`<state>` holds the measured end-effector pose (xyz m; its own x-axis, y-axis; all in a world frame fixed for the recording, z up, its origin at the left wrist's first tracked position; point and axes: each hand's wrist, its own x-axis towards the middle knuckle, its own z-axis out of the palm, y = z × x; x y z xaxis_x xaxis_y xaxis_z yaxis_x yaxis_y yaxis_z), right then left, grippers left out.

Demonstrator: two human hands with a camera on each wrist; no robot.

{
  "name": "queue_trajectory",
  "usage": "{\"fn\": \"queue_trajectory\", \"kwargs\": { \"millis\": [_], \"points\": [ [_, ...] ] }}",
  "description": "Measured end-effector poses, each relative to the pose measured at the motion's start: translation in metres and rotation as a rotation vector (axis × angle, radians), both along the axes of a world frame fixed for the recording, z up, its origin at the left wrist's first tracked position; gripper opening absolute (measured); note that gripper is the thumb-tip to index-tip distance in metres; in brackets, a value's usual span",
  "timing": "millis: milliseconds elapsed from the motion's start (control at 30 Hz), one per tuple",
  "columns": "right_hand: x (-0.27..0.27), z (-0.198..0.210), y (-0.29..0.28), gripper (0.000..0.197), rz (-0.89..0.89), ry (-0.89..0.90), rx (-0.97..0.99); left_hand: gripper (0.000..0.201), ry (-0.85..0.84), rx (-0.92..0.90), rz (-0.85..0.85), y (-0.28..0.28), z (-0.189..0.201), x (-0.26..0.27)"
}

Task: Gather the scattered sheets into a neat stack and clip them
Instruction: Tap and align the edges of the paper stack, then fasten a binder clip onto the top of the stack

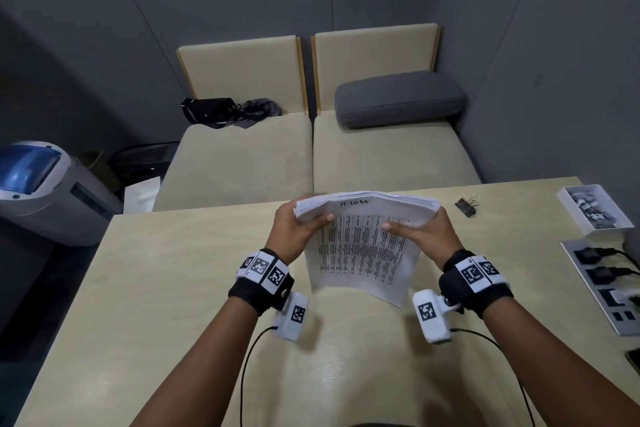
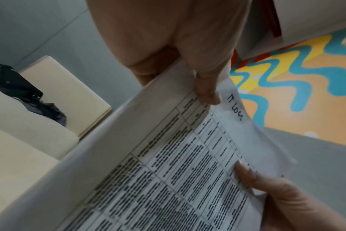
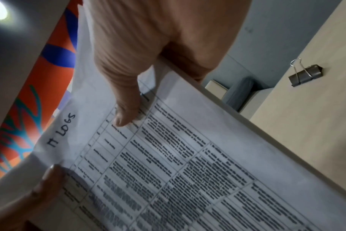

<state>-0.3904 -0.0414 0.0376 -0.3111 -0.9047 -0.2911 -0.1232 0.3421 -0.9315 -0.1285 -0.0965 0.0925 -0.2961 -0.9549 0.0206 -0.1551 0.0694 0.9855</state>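
Note:
I hold a stack of printed sheets (image 1: 363,246) upright above the beige table (image 1: 173,288), its top page a table of text headed "IT LOGS". My left hand (image 1: 298,225) grips the stack's left edge, thumb across the front. At the right edge my right hand (image 1: 422,232) grips it the same way. In the left wrist view the left thumb lies on the stack (image 2: 178,171); in the right wrist view the right thumb presses the stack (image 3: 188,164). A black binder clip (image 1: 467,206) lies on the table, to the right of the stack, also in the right wrist view as the clip (image 3: 305,75).
A white box of clips (image 1: 594,215) stands at the table's far right, and a power strip (image 1: 602,284) with plugs lies nearer along the right edge. Beyond the table are beige seats, a grey cushion (image 1: 398,99) and a black bag (image 1: 211,111). A grey shredder (image 1: 45,191) stands left.

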Motion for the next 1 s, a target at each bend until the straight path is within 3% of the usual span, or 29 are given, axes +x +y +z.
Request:
{"fn": "queue_trajectory", "kwargs": {
  "millis": [100, 233, 333, 433, 567, 600, 700, 733, 767, 800, 900, 1000],
  "points": [
    [0.005, 0.031, 0.005, 0.088, 0.006, 0.041, -0.069, 0.017, 0.005, -0.001, 0.025, -0.002, 0.005, -0.005],
    [0.003, 0.049, 0.005, 0.117, -0.001, 0.025, -0.064, 0.022, 0.061, 0.045, 0.047, -0.005, 0.012, -0.013],
    [-0.007, 0.029, 0.004, 0.108, 0.073, 0.051, 0.035, 0.023, 0.043, 0.208, 0.03, -0.007, 0.001, -0.019],
    [-0.025, -0.031, 0.008, 0.102, 0.123, 0.033, 0.199, 0.025, -0.121, 0.327, 0.006, -0.007, -0.031, -0.022],
    [-0.011, -0.045, 0.027, 0.057, 0.144, -0.017, 0.334, 0.03, -0.41, 0.315, -0.048, -0.009, -0.075, -0.03],
    [-0.01, -0.052, 0.029, 0.054, 0.144, -0.026, 0.356, 0.032, -0.479, 0.291, -0.09, -0.012, -0.082, -0.032],
    [-0.02, -0.102, 0.024, 0.098, 0.112, 0.015, 0.406, 0.03, -0.746, 0.19, -0.258, -0.024, -0.096, -0.041],
    [-0.027, -0.134, 0.019, 0.108, 0.098, -0.001, 0.403, 0.03, -0.848, 0.143, -0.322, -0.029, -0.099, -0.045],
    [-0.024, -0.132, 0.016, 0.112, 0.098, -0.011, 0.398, 0.031, -0.941, 0.098, -0.385, -0.033, -0.102, -0.051],
    [-0.022, -0.131, 0.012, 0.108, 0.103, -0.002, 0.424, 0.031, -1.011, 0.049, -0.449, -0.037, -0.105, -0.056],
    [-0.017, -0.108, 0.005, 0.064, 0.137, -0.002, 0.485, 0.022, -1.113, -0.024, -0.594, -0.048, -0.12, -0.075],
    [-0.03, -0.112, -0.002, 0.07, 0.176, -0.007, 0.525, 0.014, -1.133, -0.07, -0.661, -0.055, -0.137, -0.087]
  ]
}}
